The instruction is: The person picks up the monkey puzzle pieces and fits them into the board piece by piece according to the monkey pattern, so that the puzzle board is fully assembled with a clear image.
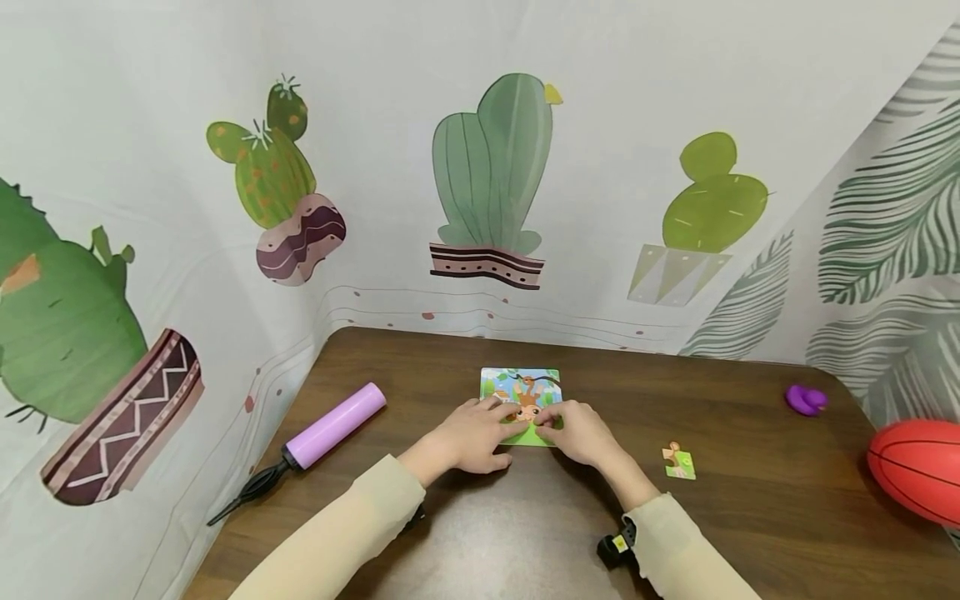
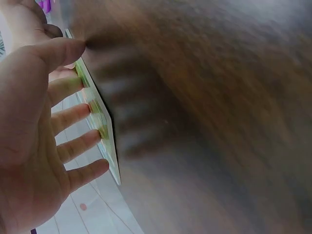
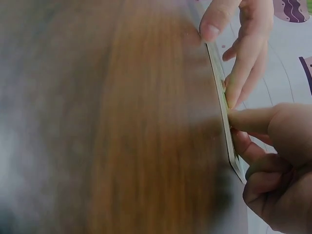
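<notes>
A jigsaw puzzle (image 1: 519, 383) with a cartoon animal, blue sky and green grass lies flat on the brown table. My left hand (image 1: 471, 435) rests on its left side, fingers spread and fairly straight. In the left wrist view the fingertips (image 2: 103, 165) touch the puzzle's face while the thumb stays off to the side. My right hand (image 1: 577, 431) pinches at a puzzle piece near the lower right, thumb and index finger close together, its other fingers curled. The piece's outline is mostly hidden by those fingers. A loose puzzle piece (image 1: 681, 463), green and brown, lies right of the right hand.
A purple hand pump (image 1: 337, 427) with a black nozzle lies at the table's left. At the far right are a purple rubber duck (image 1: 806, 400) and a red ball (image 1: 918, 471). A cactus-print cloth (image 1: 375, 208) hangs behind the table (image 1: 420, 354).
</notes>
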{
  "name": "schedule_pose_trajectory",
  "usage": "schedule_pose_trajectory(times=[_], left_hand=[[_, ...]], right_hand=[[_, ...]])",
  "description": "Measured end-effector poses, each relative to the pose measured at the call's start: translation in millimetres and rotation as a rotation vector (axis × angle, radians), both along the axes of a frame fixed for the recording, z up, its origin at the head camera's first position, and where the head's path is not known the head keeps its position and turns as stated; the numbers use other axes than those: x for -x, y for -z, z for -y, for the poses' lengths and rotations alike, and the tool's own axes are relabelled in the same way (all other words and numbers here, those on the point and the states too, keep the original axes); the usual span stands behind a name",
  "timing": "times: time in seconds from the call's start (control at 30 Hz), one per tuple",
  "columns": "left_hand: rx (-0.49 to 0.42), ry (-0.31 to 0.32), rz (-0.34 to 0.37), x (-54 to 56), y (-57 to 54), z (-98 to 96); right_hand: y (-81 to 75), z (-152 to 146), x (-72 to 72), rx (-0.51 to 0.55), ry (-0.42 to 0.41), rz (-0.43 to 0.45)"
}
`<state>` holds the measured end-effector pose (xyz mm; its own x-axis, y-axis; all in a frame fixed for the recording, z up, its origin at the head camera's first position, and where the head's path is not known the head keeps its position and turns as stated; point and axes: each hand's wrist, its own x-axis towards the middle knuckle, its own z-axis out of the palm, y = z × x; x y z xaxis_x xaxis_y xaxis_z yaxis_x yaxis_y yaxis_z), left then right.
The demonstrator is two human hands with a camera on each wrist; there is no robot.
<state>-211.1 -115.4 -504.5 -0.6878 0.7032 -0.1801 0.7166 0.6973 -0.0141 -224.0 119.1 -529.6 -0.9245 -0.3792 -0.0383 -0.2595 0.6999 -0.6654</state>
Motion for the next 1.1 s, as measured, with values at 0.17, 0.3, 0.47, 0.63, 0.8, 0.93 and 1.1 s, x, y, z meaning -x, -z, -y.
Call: schedule_pose_trajectory(times=[0.17,0.3,0.47,0.63,0.8,0.93,1.1], left_hand=[[0.007,0.005,-0.031,0.7,-0.1,-6.6],[0.005,0.019,-0.053,2.8,1.4,-7.6],[0.008,0.018,-0.057,6.8,3.3,-5.3],[0.005,0.002,-0.017,9.3,2.6,-4.5],[-0.006,-0.026,-0.007,11.3,3.3,-5.4],[-0.027,-0.04,0.0,12.5,7.7,-6.2],[-0.03,-0.044,0.008,13.5,9.6,-8.8]], right_hand=[[-3.8,-16.4,-4.0,0.029,-0.033,-0.046],[-13.6,-53.3,-8.4,0.009,0.004,-0.155],[-26.4,-122.2,-18.8,-0.113,0.096,-0.185],[-25.0,-180.0,-33.9,-0.205,0.166,-0.109],[-19.5,-201.6,-40.8,-0.224,0.123,-0.056],[-18.5,-201.8,-41.8,-0.217,0.089,-0.053],[-19.7,-199.7,-43.9,-0.211,0.074,-0.044]])
